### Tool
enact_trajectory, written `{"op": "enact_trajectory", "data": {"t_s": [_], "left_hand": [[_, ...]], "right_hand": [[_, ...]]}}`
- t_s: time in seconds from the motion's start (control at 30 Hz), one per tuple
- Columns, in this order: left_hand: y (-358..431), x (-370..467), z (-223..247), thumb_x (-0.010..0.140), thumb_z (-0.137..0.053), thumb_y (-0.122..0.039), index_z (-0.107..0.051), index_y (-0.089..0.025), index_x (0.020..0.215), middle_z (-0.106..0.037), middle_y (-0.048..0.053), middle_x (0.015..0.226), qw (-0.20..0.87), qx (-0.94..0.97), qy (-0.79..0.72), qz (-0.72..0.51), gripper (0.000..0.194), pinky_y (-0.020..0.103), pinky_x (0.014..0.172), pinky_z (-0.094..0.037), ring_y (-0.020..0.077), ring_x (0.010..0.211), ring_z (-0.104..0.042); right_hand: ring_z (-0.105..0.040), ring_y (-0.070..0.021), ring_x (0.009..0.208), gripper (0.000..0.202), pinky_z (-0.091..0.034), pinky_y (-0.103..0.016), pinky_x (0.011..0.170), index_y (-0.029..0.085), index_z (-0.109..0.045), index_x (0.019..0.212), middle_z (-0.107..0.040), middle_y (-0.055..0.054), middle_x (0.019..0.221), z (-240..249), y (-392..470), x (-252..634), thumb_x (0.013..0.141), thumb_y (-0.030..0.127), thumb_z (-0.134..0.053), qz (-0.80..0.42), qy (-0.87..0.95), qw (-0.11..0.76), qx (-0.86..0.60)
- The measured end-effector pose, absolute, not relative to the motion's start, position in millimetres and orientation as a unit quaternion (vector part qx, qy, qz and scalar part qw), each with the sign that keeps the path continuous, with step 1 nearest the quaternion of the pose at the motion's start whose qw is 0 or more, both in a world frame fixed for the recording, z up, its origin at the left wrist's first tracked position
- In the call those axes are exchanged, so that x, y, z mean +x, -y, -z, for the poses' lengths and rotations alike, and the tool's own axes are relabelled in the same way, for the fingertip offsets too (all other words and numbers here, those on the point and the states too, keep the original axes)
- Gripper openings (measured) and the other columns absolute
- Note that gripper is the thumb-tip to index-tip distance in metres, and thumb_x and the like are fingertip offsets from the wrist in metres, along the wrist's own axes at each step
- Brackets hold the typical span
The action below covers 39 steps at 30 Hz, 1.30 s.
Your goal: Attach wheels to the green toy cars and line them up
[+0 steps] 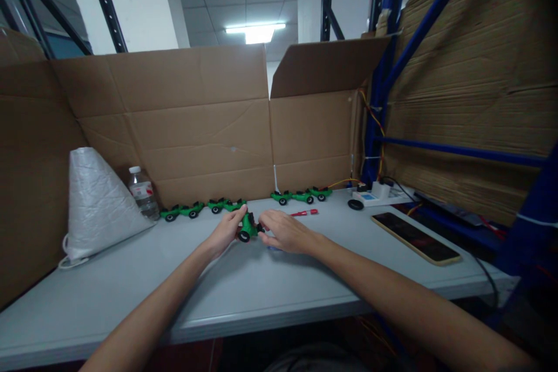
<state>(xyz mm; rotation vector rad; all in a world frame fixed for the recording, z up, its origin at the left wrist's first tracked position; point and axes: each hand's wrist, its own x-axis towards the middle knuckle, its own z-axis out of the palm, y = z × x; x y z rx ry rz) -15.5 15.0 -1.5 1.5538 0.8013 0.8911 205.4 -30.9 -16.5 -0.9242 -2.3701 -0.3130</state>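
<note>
Above the middle of the table, my left hand holds a green toy vehicle with black wheels, its fingers closed on the left side. My right hand is at the vehicle's right end, fingers curled together around a small black part there; how that part joins the vehicle is too small to tell. A red screwdriver lies just behind my right hand. Similar green vehicles stand along the back of the table, some at the left, some in the middle and others farther right.
A silvery bag and a water bottle stand at the back left. On the right are a phone, a white power strip, cables and a round black piece. Cardboard walls border the table.
</note>
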Motion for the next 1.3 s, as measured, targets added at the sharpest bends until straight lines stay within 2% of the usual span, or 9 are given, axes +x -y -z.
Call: {"op": "enact_trajectory", "data": {"t_s": [0.2,0.43,0.57,0.67,0.8,0.93,1.0,1.17,1.3], "left_hand": [[-16.9,-18.8,4.0,0.083,-0.066,-0.075,-0.067,-0.014,0.088,-0.071,0.005,0.077,0.582,0.634,-0.382,-0.336,0.062,0.024,0.051,-0.046,0.0141,0.057,-0.062],[-19.0,-18.3,11.1,0.085,-0.062,-0.076,-0.061,-0.016,0.077,-0.061,0.001,0.061,0.571,0.658,-0.38,-0.31,0.061,0.022,0.044,-0.037,0.0118,0.048,-0.051],[-15.4,-17.1,9.1,0.089,-0.053,-0.079,-0.056,-0.018,0.072,-0.055,-0.001,0.056,0.524,0.698,-0.376,-0.311,0.063,0.023,0.045,-0.036,0.0122,0.047,-0.048],[-14.4,-15.0,7.7,0.092,-0.046,-0.079,-0.052,-0.019,0.072,-0.049,-0.004,0.056,0.451,0.739,-0.365,-0.342,0.063,0.023,0.046,-0.037,0.012,0.048,-0.045],[-12.5,-11.6,11.0,0.095,-0.043,-0.077,-0.053,-0.02,0.083,-0.051,-0.004,0.063,0.353,0.775,-0.364,-0.377,0.06,0.024,0.048,-0.041,0.0132,0.052,-0.052],[-7.8,-9.5,13.6,0.1,-0.034,-0.074,-0.051,-0.021,0.096,-0.055,-0.004,0.066,0.359,0.774,-0.383,-0.355,0.056,0.025,0.044,-0.039,0.0152,0.047,-0.054],[-6.2,-9.3,11.6,0.102,-0.035,-0.069,-0.051,-0.022,0.096,-0.055,-0.004,0.068,0.334,0.785,-0.369,-0.369,0.05,0.026,0.048,-0.041,0.0152,0.05,-0.055],[-6.0,-11.3,2.8,0.108,-0.039,-0.051,-0.049,-0.022,0.088,-0.054,-0.001,0.08,0.156,0.839,-0.323,-0.41,0.036,0.029,0.073,-0.044,0.0173,0.076,-0.054],[-5.2,-12.5,-0.6,0.11,-0.036,-0.043,-0.049,-0.022,0.09,-0.054,0.001,0.088,0.105,0.862,-0.298,-0.396,0.032,0.032,0.08,-0.043,0.0181,0.082,-0.053]], "right_hand": [[-0.062,-0.0248,0.099,0.026,-0.043,-0.035,0.085,0.017,-0.057,0.116,-0.067,-0.01,0.108,15.8,32.0,202.4,0.107,0.041,-0.056,0.212,0.893,0.208,-0.337],[-0.064,-0.0225,0.09,0.029,-0.038,-0.033,0.077,0.019,-0.061,0.103,-0.069,-0.008,0.095,15.2,34.0,197.9,0.11,0.043,-0.047,0.311,0.893,0.162,-0.282],[-0.065,-0.021,0.083,0.029,-0.036,-0.033,0.075,0.018,-0.063,0.096,-0.071,-0.007,0.087,22.0,33.3,194.7,0.11,0.04,-0.049,0.289,0.885,0.191,-0.312],[-0.066,-0.0207,0.081,0.028,-0.036,-0.033,0.076,0.018,-0.063,0.093,-0.073,-0.006,0.086,26.5,31.4,193.6,0.11,0.037,-0.052,0.253,0.866,0.222,-0.369],[-0.068,-0.0202,0.078,0.026,-0.035,-0.032,0.073,0.018,-0.063,0.092,-0.075,-0.006,0.085,28.2,30.6,194.0,0.109,0.035,-0.053,0.225,0.861,0.224,-0.396],[-0.067,-0.0204,0.077,0.026,-0.035,-0.032,0.073,0.018,-0.063,0.093,-0.074,-0.007,0.085,27.6,29.8,195.7,0.109,0.036,-0.053,0.21,0.863,0.22,-0.402],[-0.067,-0.0208,0.081,0.026,-0.036,-0.032,0.074,0.018,-0.062,0.094,-0.074,-0.007,0.088,26.4,28.8,197.5,0.109,0.037,-0.052,0.193,0.859,0.235,-0.412],[-0.063,-0.0198,0.08,0.026,-0.037,-0.03,0.072,0.019,-0.058,0.098,-0.069,-0.004,0.085,21.6,27.3,204.4,0.107,0.043,-0.053,0.115,0.831,0.307,-0.448],[-0.062,-0.0198,0.079,0.021,-0.038,-0.031,0.074,0.02,-0.055,0.098,-0.066,-0.003,0.086,20.5,29.2,206.5,0.104,0.04,-0.056,0.103,0.838,0.321,-0.429]]}}
